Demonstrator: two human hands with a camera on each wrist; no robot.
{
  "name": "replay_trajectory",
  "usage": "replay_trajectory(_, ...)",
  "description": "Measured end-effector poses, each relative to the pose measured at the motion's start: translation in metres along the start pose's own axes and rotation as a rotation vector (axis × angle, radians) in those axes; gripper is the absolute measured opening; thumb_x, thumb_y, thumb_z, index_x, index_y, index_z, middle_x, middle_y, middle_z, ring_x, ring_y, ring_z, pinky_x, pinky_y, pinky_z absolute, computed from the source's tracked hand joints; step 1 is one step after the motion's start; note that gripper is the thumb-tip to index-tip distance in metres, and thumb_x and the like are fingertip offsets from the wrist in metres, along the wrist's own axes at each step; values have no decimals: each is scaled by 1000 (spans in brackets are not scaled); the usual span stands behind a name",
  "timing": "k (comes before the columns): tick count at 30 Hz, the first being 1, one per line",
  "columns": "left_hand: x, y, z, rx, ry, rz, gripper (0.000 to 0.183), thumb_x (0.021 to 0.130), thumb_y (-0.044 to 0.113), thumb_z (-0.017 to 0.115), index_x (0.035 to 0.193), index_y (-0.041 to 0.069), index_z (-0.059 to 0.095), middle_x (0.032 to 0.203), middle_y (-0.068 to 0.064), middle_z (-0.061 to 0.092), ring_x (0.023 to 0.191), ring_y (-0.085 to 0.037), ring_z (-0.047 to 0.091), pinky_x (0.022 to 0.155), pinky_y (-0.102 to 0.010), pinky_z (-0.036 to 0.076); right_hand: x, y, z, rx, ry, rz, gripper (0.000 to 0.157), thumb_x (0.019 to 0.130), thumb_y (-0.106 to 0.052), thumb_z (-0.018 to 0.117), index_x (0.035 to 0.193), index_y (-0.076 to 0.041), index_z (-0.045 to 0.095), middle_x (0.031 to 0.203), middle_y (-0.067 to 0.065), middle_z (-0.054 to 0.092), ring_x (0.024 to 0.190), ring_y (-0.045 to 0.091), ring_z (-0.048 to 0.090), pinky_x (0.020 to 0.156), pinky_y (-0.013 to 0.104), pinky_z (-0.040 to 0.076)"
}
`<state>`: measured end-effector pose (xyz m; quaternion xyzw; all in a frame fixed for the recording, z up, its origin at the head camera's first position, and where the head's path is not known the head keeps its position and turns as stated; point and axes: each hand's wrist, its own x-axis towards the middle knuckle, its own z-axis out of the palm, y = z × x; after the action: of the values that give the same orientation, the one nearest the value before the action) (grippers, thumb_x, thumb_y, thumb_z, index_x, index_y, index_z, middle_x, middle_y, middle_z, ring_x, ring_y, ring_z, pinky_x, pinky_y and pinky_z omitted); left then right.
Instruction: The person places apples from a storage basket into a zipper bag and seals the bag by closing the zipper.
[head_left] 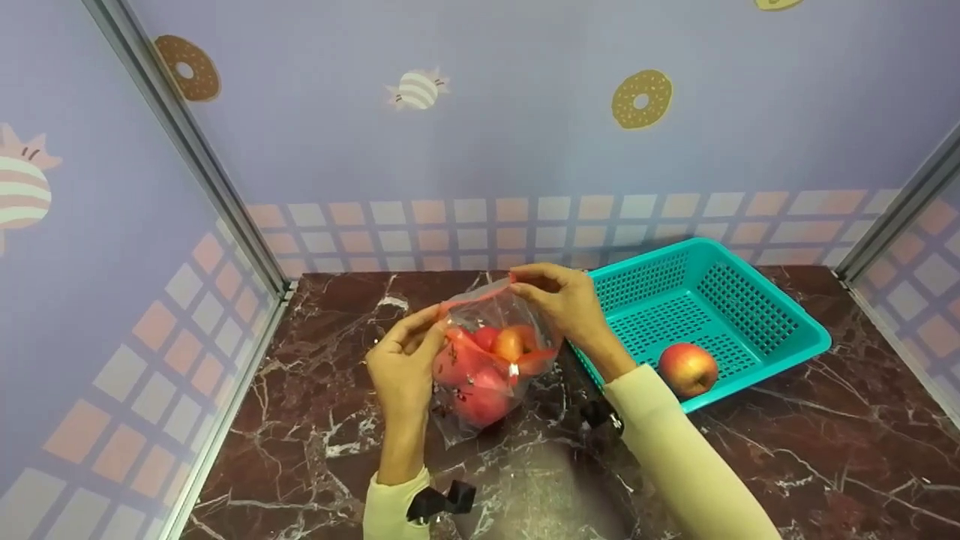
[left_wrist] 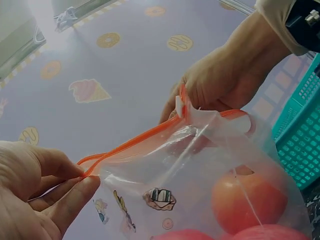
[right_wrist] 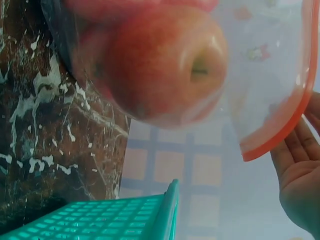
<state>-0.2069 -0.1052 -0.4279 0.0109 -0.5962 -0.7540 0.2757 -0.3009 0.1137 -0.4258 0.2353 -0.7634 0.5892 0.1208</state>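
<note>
A clear zip bag [head_left: 486,304] with an orange zip edge and small printed pictures stands on the tabletop, its mouth spread apart. Inside sit several red apples [head_left: 484,397], also visible through the plastic in both wrist views. My left hand [head_left: 405,367] pinches the left corner of the orange edge [left_wrist: 135,143] between thumb and fingers. At the opposite corner, my right hand [head_left: 566,304] holds the edge between thumb and fingers; its fingers [right_wrist: 295,145] are partly hidden behind the plastic in the right wrist view. A white slider [head_left: 514,370] hangs at the near side of the mouth.
Right of the bag, a teal perforated basket [head_left: 814,337] rests close to my right forearm, with one red-yellow apple [head_left: 688,369] in its near corner. The dark marbled tabletop [head_left: 300,405] is bounded by patterned walls [head_left: 525,150] at the back and sides.
</note>
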Motion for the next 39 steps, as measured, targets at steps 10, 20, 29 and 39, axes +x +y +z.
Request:
replay_trajectory(10, -10, 7, -5, 247, -68, 8, 17, 86, 9, 90, 98, 2, 80, 91, -9, 79, 77, -23, 76, 56, -27, 61, 3, 5, 1, -43, 0, 25, 14, 96, -23, 82, 105, -12, 83, 97, 0, 79, 84, 20, 74, 73, 30, 65)
replay_trajectory(20, -20, 7, 4, 583, -255, -136, 33, 82, 45, 93, 76, 15, 80, 65, 6, 72, 58, -19, 71, 49, -26, 54, 5, 9, 1, -73, 86, 10, 10, 96, -21, 84, 98, -12, 83, 91, 0, 79, 81, 18, 73, 70, 26, 63)
replay_trajectory(29, -20, 2, 9, 598, -168, 1, 9, 85, 13, 83, 77, 11, 80, 69, 4, 73, 56, -12, 66, 52, -26, 58, 9, 11, -1, -106, 154, -25, 10, 95, -18, 84, 96, -8, 82, 88, 0, 78, 77, 17, 72, 66, 24, 61)
replay_trajectory(39, 0, 0, -5, 459, 49, 158, 5, 86, 7, 83, 86, 3, 82, 76, -3, 77, 62, -16, 72, 53, -22, 60, 28, 9, 0, -152, 221, -37, 8, 96, -14, 83, 96, -6, 81, 89, 2, 79, 78, 16, 73, 69, 23, 61)
